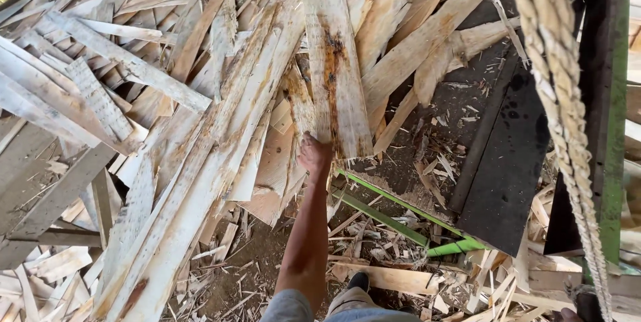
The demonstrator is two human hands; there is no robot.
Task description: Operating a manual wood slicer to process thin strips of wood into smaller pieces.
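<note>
Above heaped wood offcuts (153,95), left hand (314,155) grips stained plank (336,68) pointing lengthwise away; right hand unseen.

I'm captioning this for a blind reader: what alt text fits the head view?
A person's left hand grips the near end of a stained wooden board on a big heap of pale wood offcuts. A thick rope hangs at right beside a green frame.

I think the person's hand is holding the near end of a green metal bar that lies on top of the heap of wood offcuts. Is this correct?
Not quite: in the head view, the hand grips the near end of a pale wooden board with a dark orange stain, not a green metal bar. The board does lie on the heap of wood offcuts.
</note>
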